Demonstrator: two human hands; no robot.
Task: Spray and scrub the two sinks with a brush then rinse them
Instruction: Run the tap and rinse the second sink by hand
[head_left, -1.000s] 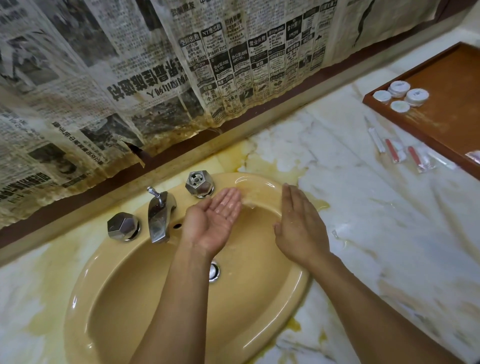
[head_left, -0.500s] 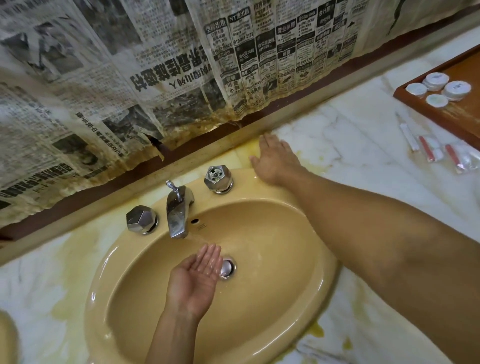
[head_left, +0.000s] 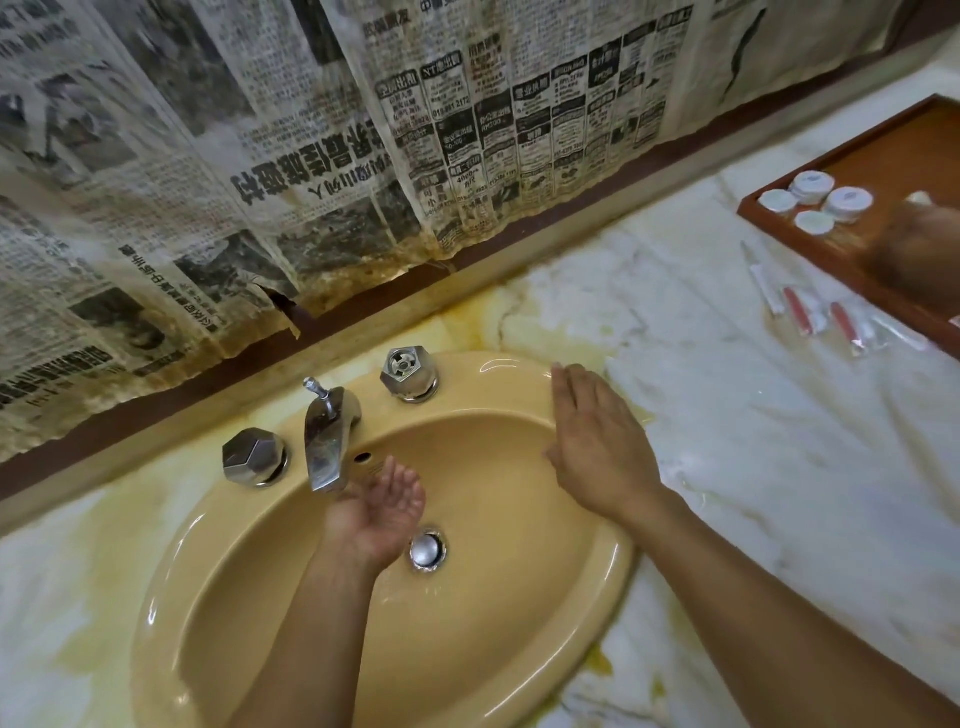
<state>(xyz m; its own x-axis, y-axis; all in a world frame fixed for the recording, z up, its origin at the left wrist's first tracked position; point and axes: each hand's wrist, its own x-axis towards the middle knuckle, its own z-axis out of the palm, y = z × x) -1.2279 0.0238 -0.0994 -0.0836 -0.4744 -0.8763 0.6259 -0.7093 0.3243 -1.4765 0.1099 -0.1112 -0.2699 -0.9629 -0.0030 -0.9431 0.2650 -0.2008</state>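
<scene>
Yellow sink (head_left: 234, 571) sat lower centre; your left hand (head_left: 382, 512) cupped empty under the tap (head_left: 327, 441), your right hand (head_left: 597, 452) flat, fingers straight, at the right rim. With no brush or spray in sight, you seemed at rinsing; second sink unseen

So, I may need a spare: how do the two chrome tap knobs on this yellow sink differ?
The chrome knob left of the spout has a closed faceted cap; the chrome knob right of it is open on top, showing a spoked hollow. The left knob sits nearer the camera, the right farther back. Both are faceted.
</scene>
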